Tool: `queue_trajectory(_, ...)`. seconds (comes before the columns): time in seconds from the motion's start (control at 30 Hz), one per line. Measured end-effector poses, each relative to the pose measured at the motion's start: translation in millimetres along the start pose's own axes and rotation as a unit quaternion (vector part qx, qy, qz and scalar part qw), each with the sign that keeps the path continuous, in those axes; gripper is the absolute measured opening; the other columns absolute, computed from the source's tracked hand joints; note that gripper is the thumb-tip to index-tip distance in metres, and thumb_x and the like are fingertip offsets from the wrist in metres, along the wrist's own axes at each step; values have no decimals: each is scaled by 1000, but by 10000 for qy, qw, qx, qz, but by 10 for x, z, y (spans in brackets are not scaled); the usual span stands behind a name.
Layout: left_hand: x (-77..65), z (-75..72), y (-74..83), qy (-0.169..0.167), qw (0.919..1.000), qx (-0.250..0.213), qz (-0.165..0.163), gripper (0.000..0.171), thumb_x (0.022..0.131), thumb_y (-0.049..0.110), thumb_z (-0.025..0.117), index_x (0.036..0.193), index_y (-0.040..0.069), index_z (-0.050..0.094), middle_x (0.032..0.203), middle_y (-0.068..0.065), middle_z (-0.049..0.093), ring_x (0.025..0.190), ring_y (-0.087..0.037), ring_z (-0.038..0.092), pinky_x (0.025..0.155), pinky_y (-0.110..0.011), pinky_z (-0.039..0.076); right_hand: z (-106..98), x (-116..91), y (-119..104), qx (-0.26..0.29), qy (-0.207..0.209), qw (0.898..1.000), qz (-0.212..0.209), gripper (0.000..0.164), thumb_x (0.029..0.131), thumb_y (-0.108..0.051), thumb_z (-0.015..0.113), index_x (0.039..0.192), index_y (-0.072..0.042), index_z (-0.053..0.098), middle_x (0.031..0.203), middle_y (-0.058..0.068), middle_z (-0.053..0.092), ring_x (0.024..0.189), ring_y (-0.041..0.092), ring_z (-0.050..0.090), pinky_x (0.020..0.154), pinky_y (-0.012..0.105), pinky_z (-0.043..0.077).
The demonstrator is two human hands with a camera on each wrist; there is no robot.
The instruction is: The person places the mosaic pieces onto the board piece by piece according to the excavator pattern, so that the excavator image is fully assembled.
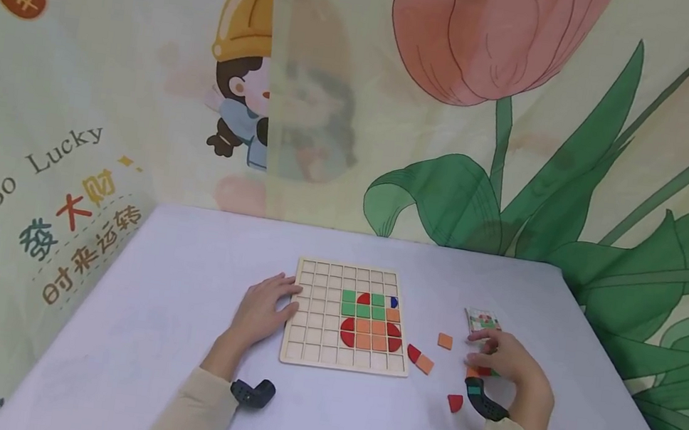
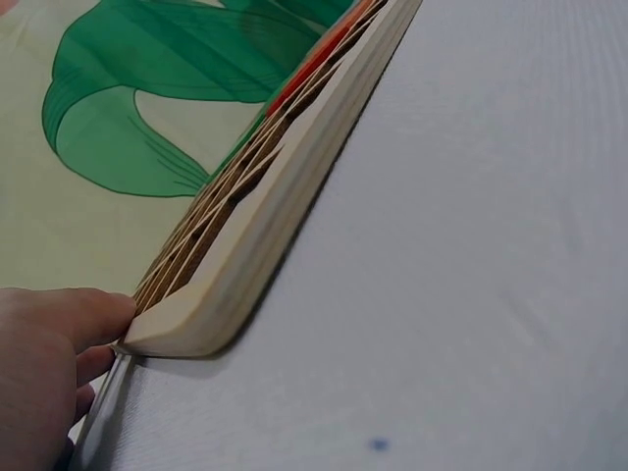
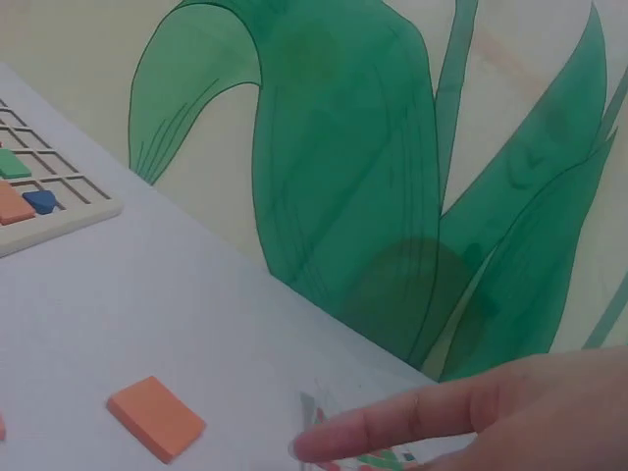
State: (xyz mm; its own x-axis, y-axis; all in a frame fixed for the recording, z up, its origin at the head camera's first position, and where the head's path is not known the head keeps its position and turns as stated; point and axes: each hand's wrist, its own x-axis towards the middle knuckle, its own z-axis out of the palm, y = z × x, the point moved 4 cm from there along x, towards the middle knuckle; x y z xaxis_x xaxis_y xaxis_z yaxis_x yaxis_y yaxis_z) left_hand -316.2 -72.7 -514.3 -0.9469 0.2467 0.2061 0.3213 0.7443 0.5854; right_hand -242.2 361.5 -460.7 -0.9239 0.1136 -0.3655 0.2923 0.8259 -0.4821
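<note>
A wooden grid board (image 1: 309, 355) lies flat on the table, some of its cells filled with green, red, orange and blue pieces. My left hand (image 1: 262, 311) rests at its left edge, the fingertips and thumb touching the rim. Over on the right, my right hand (image 1: 510, 359) hovers with thumb and index finger apart, and nothing shows between them. Below its fingers lies a small patterned card (image 1: 482, 318). Orange, red and green pieces (image 1: 472, 372) under that hand are partly hidden. In the right wrist view, the index finger reaches across the card (image 3: 373, 459).
Between board and right hand lie a loose orange square (image 1: 445, 341), a red curved piece (image 1: 414, 353) touching another orange square (image 1: 424, 364), and a red wedge (image 1: 455, 403) nearer the front. A printed curtain (image 1: 321, 198) hangs behind the white table (image 1: 197, 254).
</note>
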Motion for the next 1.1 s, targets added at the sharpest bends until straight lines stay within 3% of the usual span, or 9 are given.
queue_trajectory(0.17,6,-17,1,-2,10000,-12,8,36,90,31,60,123,17,63,141,-4,52,139,-25,38,111,-52,30,9,45,-20,-47,107,9999,-43,51,80,-31,75,122,-9,58,100,13,51,96,28,46,69,34,49)
queue_trajectory(0.33,2,-29,7,21,10000,-11,-9,35,90,31,60,122,17,63,141,-4,52,138,-25,38,111,-52,31,128,142,-205,24,268,9991,-324,44,81,-26,75,121,-13,61,106,14,55,96,27,49,67,30,53)
queue_trajectory(0.57,-1,-24,15,29,10000,-18,-20,36,90,30,61,123,17,63,141,-4,52,138,-25,38,111,-52,31,350,309,-430,-91,338,9994,-37,28,81,-14,74,108,-14,64,109,13,60,101,29,51,77,38,55)
queue_trajectory(0.7,7,-16,21,41,9999,-83,-48,35,90,30,61,122,17,64,141,-3,52,139,-25,38,111,-52,30,384,397,-517,-76,592,9981,-182,24,83,-9,72,105,-11,63,103,11,61,97,28,52,82,41,53)
queue_trajectory(0.87,10,-5,22,3,9999,-85,-83,35,90,30,61,122,17,63,141,-4,52,139,-25,37,111,-52,30,358,450,-626,173,1168,9925,-331,18,85,-15,71,100,-9,63,96,10,62,91,24,53,78,36,51)
queue_trajectory(1.0,3,-15,6,5,9999,-54,-100,35,90,30,61,122,17,64,140,-3,53,139,-24,38,112,-51,30,436,480,-941,564,1689,9807,-809,17,87,-19,69,101,-10,65,98,9,66,88,21,57,80,33,55)
queue_trajectory(1.1,6,-27,-9,-1,10000,-36,-69,35,90,31,60,123,17,63,140,-3,53,138,-25,38,112,-51,30,595,522,-1342,794,1667,9734,-1356,14,86,-18,69,99,-12,67,95,6,68,84,18,60,76,29,56)
